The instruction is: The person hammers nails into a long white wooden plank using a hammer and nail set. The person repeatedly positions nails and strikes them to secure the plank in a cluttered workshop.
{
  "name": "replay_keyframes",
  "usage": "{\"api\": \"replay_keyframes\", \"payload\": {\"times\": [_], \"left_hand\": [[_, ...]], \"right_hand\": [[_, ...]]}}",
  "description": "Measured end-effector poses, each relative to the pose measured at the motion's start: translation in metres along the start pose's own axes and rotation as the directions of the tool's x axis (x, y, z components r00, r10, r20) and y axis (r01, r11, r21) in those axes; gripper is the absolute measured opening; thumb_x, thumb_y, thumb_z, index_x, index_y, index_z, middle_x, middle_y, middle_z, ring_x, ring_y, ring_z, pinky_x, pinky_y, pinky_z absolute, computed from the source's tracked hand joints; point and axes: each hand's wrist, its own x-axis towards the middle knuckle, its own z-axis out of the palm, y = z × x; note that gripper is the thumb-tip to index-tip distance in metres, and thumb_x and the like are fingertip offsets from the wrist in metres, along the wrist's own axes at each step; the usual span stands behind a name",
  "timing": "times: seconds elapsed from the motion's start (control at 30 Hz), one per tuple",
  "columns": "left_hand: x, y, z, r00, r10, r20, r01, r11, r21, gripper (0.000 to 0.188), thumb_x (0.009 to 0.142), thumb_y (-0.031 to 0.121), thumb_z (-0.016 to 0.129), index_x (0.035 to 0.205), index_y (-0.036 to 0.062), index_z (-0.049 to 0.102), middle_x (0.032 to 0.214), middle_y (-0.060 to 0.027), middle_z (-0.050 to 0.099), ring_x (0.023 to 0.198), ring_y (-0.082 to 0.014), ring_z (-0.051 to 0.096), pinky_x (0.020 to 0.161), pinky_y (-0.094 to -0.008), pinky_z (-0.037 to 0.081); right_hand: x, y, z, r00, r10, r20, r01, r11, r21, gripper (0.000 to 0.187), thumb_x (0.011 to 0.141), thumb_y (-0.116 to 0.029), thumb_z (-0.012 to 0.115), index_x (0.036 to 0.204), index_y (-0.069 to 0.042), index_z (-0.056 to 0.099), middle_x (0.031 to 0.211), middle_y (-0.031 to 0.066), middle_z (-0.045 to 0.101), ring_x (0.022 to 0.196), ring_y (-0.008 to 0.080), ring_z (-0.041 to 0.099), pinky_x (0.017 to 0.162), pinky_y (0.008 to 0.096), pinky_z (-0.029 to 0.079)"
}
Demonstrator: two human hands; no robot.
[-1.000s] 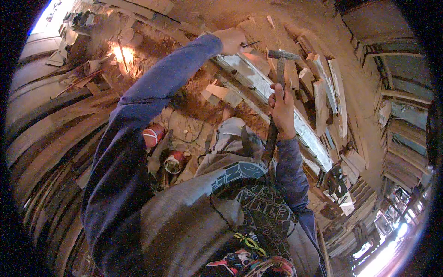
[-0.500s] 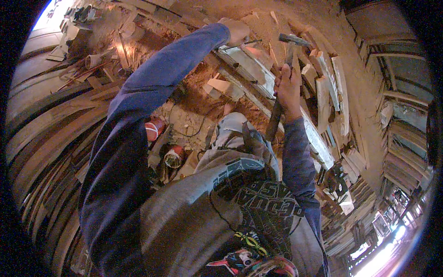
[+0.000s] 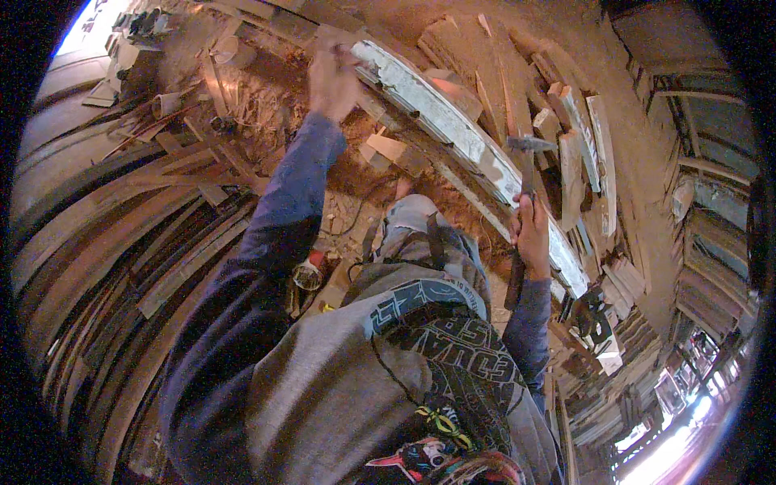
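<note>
My right hand (image 3: 531, 234) is closed around the dark handle of a hammer (image 3: 528, 145), its metal head pointing away from me. The hammer lies over the right part of a long beam with a pale, whitish face (image 3: 457, 113), which runs from upper left to lower right. At that beam's far left end is my left hand (image 3: 331, 87), blurred. Its fingers are smeared, so whether they grip or only touch the end does not show. Small dark bits stick out along the beam's near edge.
Short wood offcuts (image 3: 396, 152) lie on the dirt below the beam. Loose boards (image 3: 571, 174) lean together at the right. Curved stacks of long planks (image 3: 121, 267) fill the left side. A red-and-white container (image 3: 309, 272) lies beside my leg.
My left hand has moved left and nearer me, uncovering the beam's far end. My right hand has drawn the hammer down toward me and slightly right.
</note>
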Motion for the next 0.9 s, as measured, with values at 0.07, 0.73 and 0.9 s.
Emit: {"api": "replay_keyframes", "payload": {"times": [0.07,0.73,0.9], "left_hand": [[-0.012,-0.003,-0.001,0.998,-0.032,-0.052,0.037,0.995,0.093,0.028,0.094,0.028,0.061,0.106,0.0014,0.061,0.108,-0.0173,0.068,0.107,-0.0279,0.063,0.090,-0.0410,0.048],[-0.022,-0.017,0.008,0.948,-0.315,0.046,0.303,0.937,0.173,0.041,0.076,0.035,0.081,0.096,-0.0001,0.072,0.090,-0.0153,0.073,0.083,-0.0256,0.069,0.081,-0.0376,0.053],[0.016,-0.064,-0.007,0.983,-0.066,-0.172,0.117,0.945,0.305,0.050,0.077,0.045,0.080,0.104,0.0039,0.074,0.098,-0.0170,0.073,0.090,-0.0294,0.070,0.085,-0.0395,0.053]], "right_hand": [[-0.010,0.006,-0.004,0.998,0.047,-0.041,-0.047,0.999,0.012,0.037,0.105,-0.043,0.045,0.105,-0.007,0.054,0.062,-0.0043,0.040,0.047,0.0047,0.036,0.042,0.0222,0.031],[0.007,-0.042,0.073,0.945,-0.297,0.138,0.327,0.863,-0.385,0.042,0.098,-0.036,0.061,0.119,0.001,0.053,0.088,0.0096,0.063,0.070,0.0187,0.061,0.068,0.0327,0.050],[0.035,-0.069,0.106,0.876,-0.465,0.129,0.471,0.768,-0.434,0.043,0.101,-0.033,0.058,0.127,0.001,0.051,0.083,0.0081,0.061,0.066,0.0145,0.058,0.059,0.0320,0.047]]}}
